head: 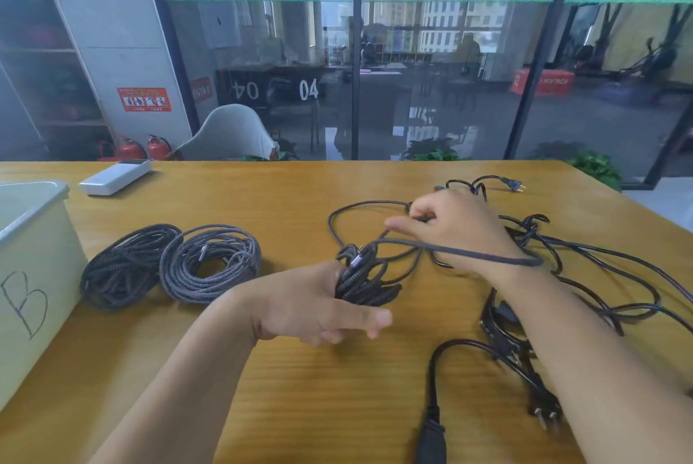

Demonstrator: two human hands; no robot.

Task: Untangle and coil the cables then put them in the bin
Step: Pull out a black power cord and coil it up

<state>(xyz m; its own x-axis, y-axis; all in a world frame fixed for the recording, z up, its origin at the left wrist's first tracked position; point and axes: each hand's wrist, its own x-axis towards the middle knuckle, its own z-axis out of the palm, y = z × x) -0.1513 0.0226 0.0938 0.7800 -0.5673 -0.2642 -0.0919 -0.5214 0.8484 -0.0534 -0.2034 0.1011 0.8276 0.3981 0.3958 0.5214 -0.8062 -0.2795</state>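
Observation:
My left hand (318, 306) grips a partly wound bundle of grey braided cable (369, 285) at the table's middle. My right hand (453, 229) pinches the loose strand of that same cable, which loops over my right wrist and back to the bundle. Two finished braided coils lie side by side to the left, a darker coil (120, 268) and a greyer coil (210, 263). A tangle of black power cords (585, 276) sprawls under and beyond my right forearm, with plugs at the near right (545, 411) and far right (513, 184). The pale bin (33, 276) marked "B" stands at the left edge.
A white power bank (114, 176) lies at the far left of the wooden table (262, 388). A thick black connector (431, 437) reaches in from the front edge. Beyond the table stand a grey chair back (232, 133) and a glass wall.

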